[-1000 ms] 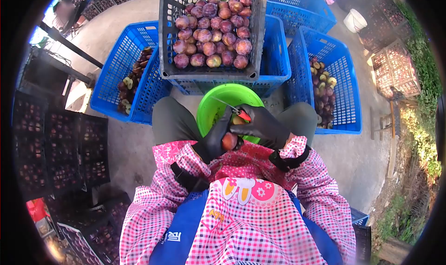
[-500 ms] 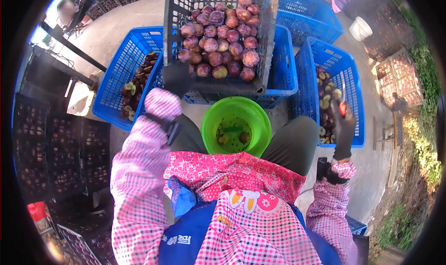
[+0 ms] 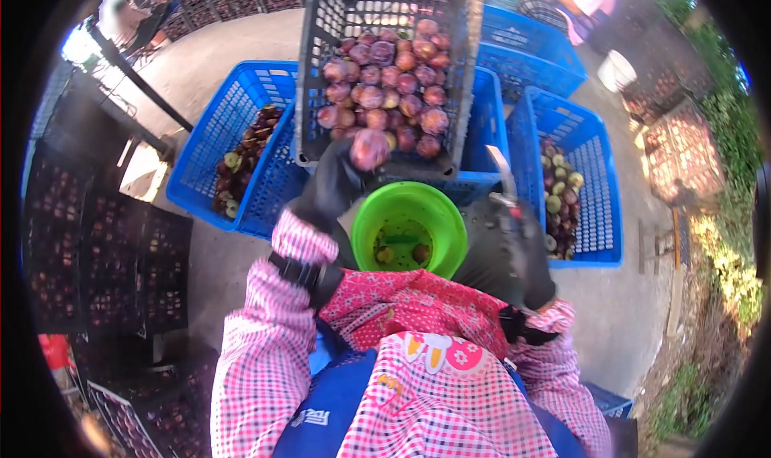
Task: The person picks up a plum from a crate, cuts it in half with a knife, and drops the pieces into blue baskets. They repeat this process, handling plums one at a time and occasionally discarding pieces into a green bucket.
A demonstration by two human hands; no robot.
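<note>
My left hand (image 3: 336,179), in a dark glove, is closed on a reddish-purple plum (image 3: 370,150) just in front of the black crate. Wrapped round a knife (image 3: 499,169) with a red handle, my gloved right hand (image 3: 524,253) is above my right knee, and the blade points up and away. Many whole plums (image 3: 389,77) lie in the tilted black crate (image 3: 309,65). Between my knees stands a green bucket (image 3: 451,225) with a few plum pieces and dark bits at its bottom.
A blue basket (image 3: 201,141) at the left and another blue basket (image 3: 598,169) at the right hold cut plums. More blue baskets (image 3: 522,69) stand behind. Stacked dark crates (image 3: 104,265) line the left. A white bucket (image 3: 617,71) and another person (image 3: 590,0) are at the back right.
My left hand has come back from the crate with a plum in it. My right hand, with the knife, has moved left from the right basket toward the middle.
</note>
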